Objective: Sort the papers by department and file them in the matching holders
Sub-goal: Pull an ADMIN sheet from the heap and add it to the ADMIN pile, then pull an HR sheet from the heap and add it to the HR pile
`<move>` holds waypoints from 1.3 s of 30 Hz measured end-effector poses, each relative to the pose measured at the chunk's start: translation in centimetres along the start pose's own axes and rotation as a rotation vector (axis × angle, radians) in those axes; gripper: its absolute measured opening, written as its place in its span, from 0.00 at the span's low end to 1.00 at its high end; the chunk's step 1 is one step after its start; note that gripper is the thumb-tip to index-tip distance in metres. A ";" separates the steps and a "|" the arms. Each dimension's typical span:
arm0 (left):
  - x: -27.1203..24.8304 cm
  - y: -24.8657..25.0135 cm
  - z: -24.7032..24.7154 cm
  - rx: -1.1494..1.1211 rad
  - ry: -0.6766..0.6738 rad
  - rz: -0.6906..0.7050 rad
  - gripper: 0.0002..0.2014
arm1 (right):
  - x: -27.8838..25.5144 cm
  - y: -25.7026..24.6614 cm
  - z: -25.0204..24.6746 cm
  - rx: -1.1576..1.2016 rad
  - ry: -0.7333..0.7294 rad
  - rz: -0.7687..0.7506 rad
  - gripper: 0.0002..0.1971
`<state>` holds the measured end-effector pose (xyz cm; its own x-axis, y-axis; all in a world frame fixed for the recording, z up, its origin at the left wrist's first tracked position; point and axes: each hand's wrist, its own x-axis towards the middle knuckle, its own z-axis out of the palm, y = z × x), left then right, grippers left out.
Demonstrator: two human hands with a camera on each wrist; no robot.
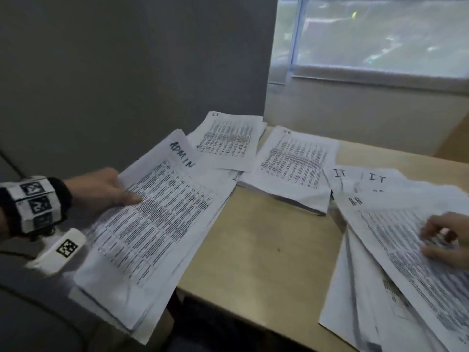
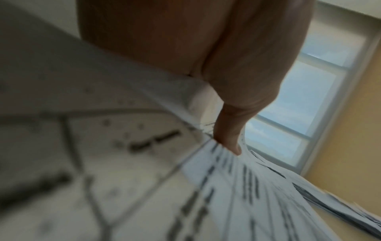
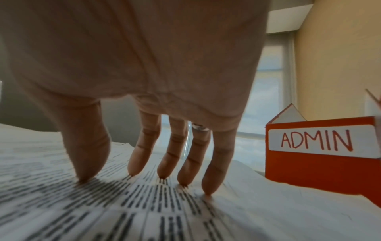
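The ADMIN papers [image 1: 152,212] are held at the surface's [image 1: 256,240] left edge by the left hand [image 1: 101,189], thumb on top. The HR sheet [image 1: 396,240] is pressed by the right hand's [image 1: 446,237] straight fingers [image 3: 171,156], its grip wide.

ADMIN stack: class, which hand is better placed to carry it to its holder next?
Probably the left hand: it already grips the ADMIN stack. The right hand only presses fingertips on the HR sheet.
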<state>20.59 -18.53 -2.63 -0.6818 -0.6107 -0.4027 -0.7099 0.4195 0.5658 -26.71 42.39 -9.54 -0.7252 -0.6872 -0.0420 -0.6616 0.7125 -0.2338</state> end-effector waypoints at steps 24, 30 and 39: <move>1.2 -1.7 2.8 0.205 0.083 -0.097 0.61 | -1.5 -8.5 -2.1 -0.035 -0.067 0.119 0.24; 2.0 5.5 1.7 0.627 0.438 0.025 0.56 | -1.7 -10.8 -4.0 -0.088 -0.171 0.050 0.10; 1.3 30.6 18.7 0.377 0.022 0.680 0.17 | -0.6 -13.5 -4.1 -0.101 -0.178 0.089 0.09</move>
<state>-5.34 6.08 0.69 -0.9881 -0.1491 -0.0379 -0.1518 0.9046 0.3984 -18.13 33.71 -2.42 -0.7426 -0.6286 -0.2311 -0.6185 0.7760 -0.1233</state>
